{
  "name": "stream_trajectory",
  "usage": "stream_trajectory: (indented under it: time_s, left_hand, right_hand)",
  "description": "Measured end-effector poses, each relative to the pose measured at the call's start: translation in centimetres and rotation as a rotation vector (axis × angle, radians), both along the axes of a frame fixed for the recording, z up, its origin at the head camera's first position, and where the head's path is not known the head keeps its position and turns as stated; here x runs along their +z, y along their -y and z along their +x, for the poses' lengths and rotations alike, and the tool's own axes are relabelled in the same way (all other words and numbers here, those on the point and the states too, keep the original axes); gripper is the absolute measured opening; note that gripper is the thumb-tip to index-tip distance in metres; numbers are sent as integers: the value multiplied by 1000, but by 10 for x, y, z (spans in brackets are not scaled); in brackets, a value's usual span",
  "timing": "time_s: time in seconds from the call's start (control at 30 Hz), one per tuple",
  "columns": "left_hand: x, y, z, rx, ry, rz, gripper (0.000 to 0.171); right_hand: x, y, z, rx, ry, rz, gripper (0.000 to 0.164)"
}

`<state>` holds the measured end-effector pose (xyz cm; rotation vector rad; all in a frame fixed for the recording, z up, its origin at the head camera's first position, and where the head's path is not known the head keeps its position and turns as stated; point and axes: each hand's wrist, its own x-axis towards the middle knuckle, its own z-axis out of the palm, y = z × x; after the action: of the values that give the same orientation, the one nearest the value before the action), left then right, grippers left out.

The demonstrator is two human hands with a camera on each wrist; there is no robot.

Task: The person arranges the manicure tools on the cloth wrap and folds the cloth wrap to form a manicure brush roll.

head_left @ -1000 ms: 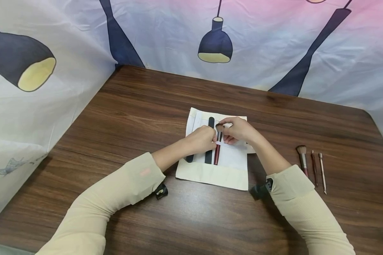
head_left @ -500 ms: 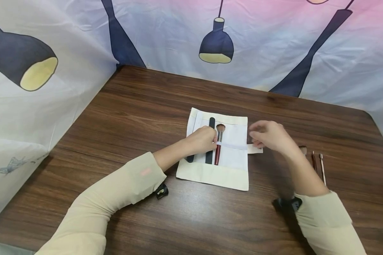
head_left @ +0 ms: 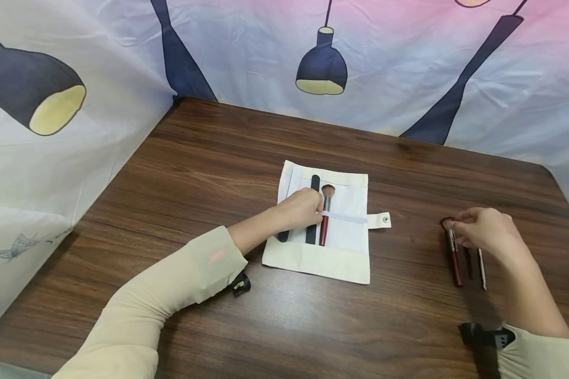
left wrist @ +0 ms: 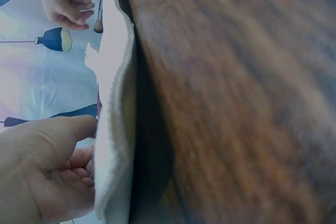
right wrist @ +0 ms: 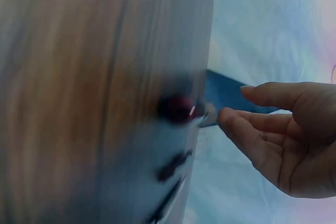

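In the head view, pinching a narrow white band (head_left: 346, 217) with the curled left hand (head_left: 297, 208), over a flat cream cloth pouch (head_left: 315, 268). Tucked under that band: a fluffy brush (head_left: 323, 230), glossy red in the handle, just beside a smooth, round-ended black strip (head_left: 315, 182). Well right of there, on the wood-grained table (head_left: 246, 142), poised with relaxed right hand (head_left: 488, 231) at the metal collar of a second brush (head_left: 456, 263); near it, a slim dark tool (head_left: 469, 263) and a slim pale tool (head_left: 482, 271).

In the left wrist view, bent fingers against a wavy, stitched cloth edge, pinch itself hidden.

In the right wrist view, thumb and fingers parted beside the blurred second brush; contact impossible to tell.
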<state>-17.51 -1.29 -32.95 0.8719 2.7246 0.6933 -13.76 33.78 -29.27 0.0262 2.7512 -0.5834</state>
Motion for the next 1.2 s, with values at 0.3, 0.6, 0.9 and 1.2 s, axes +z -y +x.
stream_trajectory:
  time_s: [0.3, 0.6, 0.9, 1.2]
  left_hand:
    - [-1, 0, -1, 8, -7, -7, 7]
    - [-1, 1, -1, 17, 25, 9, 4]
    - [3, 1, 0, -3, 24, -3, 20]
    - [9, -5, 4, 7, -64, 12, 43]
  right_hand:
    - [-8, -8, -7, 0, 161, -19, 49]
    - [-12, -8, -9, -4, 217, -42, 50]
    - [-13, -8, -10, 10, 207, -57, 42]
    - [-5, 6, -11, 31, 53, -72, 44]
